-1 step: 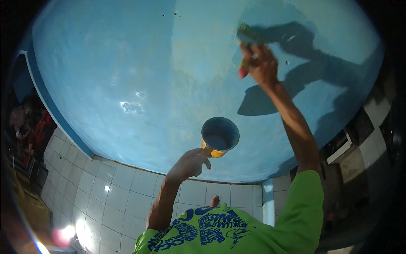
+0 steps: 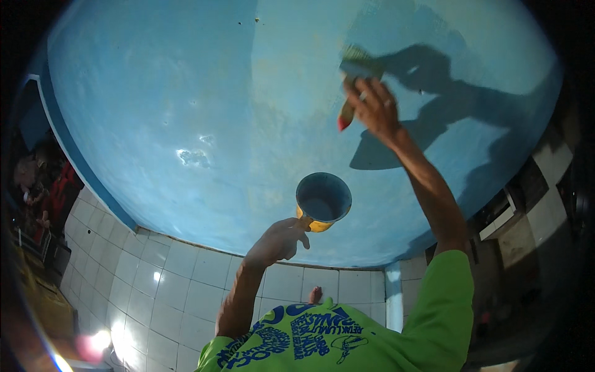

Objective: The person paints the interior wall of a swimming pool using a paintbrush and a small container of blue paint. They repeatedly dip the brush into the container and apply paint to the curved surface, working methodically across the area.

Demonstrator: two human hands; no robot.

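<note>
My right hand (image 2: 377,110) is closed around the handle of a wide paintbrush (image 2: 361,63), up at the blue wall (image 2: 204,99). The bristles point upward and lie at the wall's surface; the handle's red tip points down. Lower down, my left hand (image 2: 282,240) grips the handle of a yellow dipper (image 2: 320,225). Its round mouth faces up, and the inside looks grey-blue with what seems to be liquid at the bottom. The dipper hangs in front of the wall, below the brush.
Across the wall, a darker blue area at left meets a paler one right of the middle. Shadows of my arm, brush and dipper fall on it. Light floor tiles (image 2: 161,297) run along its base. Red and dark items (image 2: 56,192) crowd the far left; a ledge (image 2: 498,217) stands at right.
My right hand and the paintbrush have moved a little down and to the left along the wall, their shadow shifting too. My left hand and the dipper are almost unmoved.
</note>
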